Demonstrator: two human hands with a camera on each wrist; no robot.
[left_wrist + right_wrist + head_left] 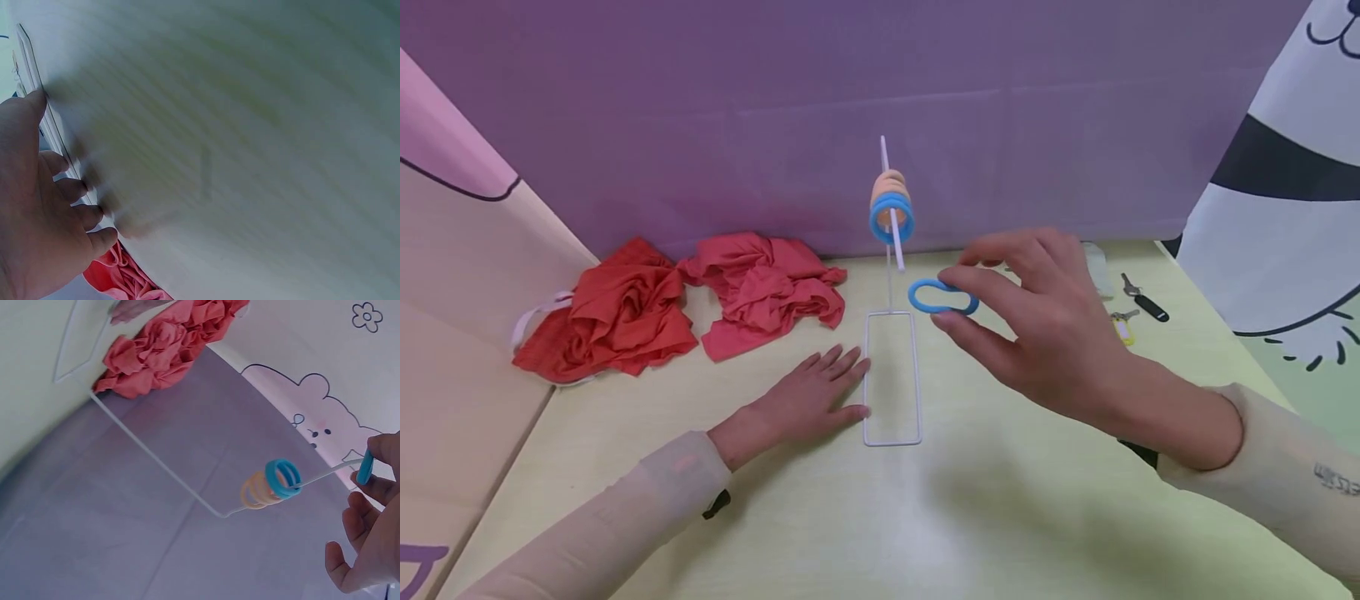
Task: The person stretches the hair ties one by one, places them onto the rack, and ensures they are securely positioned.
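Right hand (1045, 321) pinches a blue ring (943, 297) between thumb and fingertips, its grip holding the ring in the air just beside the tip of the white wire stand's (892, 377) slanted rod. Orange and blue rings (891, 208) sit threaded higher up that rod. Left hand (808, 400) lies flat, fingers straight, on the bench (1000, 517), touching the stand's rectangular base, with crumpled red cloths (685, 300) behind.
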